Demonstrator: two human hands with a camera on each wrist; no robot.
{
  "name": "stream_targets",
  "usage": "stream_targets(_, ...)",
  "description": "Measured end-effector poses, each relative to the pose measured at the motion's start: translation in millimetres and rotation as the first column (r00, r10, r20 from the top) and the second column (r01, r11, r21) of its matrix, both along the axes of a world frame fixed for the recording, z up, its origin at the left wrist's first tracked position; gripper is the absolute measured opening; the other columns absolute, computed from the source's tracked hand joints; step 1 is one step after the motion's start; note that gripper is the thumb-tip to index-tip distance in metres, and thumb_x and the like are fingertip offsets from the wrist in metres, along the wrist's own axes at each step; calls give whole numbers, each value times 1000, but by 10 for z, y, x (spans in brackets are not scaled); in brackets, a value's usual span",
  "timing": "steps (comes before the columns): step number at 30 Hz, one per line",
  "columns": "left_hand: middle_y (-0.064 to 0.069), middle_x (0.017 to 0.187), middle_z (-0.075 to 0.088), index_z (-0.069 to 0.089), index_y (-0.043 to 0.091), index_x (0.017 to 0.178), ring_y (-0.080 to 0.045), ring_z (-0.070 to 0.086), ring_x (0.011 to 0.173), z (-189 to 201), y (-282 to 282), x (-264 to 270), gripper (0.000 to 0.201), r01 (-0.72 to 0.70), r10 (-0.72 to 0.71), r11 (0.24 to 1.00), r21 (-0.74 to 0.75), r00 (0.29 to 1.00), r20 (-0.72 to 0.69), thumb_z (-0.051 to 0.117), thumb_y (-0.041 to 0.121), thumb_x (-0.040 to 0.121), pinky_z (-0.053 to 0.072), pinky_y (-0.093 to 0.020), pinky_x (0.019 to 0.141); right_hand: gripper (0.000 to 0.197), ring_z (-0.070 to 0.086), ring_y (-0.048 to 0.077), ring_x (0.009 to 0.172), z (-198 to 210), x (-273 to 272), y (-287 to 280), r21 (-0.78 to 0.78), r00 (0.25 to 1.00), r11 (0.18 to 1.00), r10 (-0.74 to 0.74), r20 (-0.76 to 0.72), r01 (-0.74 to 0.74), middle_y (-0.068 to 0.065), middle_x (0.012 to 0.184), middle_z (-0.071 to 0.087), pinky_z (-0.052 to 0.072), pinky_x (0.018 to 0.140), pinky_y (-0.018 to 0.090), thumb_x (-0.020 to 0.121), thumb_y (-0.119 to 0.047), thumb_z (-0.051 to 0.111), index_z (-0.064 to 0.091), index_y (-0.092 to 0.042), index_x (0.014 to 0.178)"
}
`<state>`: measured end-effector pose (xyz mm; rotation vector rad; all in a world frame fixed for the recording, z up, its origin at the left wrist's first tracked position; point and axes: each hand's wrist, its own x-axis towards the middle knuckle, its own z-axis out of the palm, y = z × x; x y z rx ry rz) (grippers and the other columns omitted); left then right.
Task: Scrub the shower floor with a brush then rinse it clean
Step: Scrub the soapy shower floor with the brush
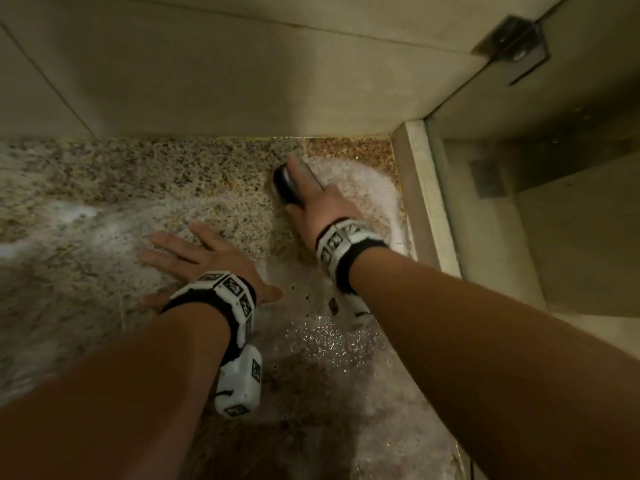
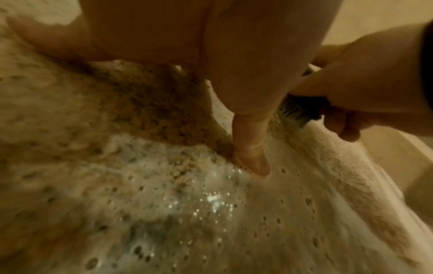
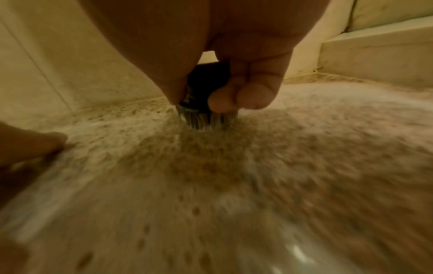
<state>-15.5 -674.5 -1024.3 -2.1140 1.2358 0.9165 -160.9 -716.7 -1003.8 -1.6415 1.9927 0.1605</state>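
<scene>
Black-backed brush (image 3: 206, 96), grey bristles on foamy floor (image 1: 104, 209).

I am looking into a home bathroom's shower stall. The speckled stone floor (image 1: 104, 174) is wet and covered with soap foam (image 1: 360, 181). Large beige wall tiles (image 1: 207, 71) rise along the far side. On the right, a raised stone curb (image 1: 420, 188) carries a glass panel (image 1: 554, 202) held by a metal hinge bracket (image 1: 512, 46).
</scene>
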Motion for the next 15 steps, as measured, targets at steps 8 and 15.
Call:
stream_targets(8, -42, 149, -34, -34, 5, 150, -63, -22, 142, -9, -24, 49, 182, 13, -12, 999, 34, 1000, -29, 84, 82, 35, 9, -77, 110, 76, 66, 39, 103, -102, -869, 77, -60, 914, 935, -355, -196, 350, 24, 133, 59, 50, 78, 40, 105, -43, 47, -9, -58, 153)
stream_targets(15, -43, 151, -30, -32, 4, 151, -63, -19, 142, -51, -5, 7, 185, 0, 1, 1000, -15, 1000, 5, 84, 83, 31, 12, -77, 111, 65, 63, 36, 102, -102, -140, -382, -151, 987, 976, -158, 13, 159, 16, 136, 56, 50, 83, 36, 104, -39, 50, 13, -53, 155)
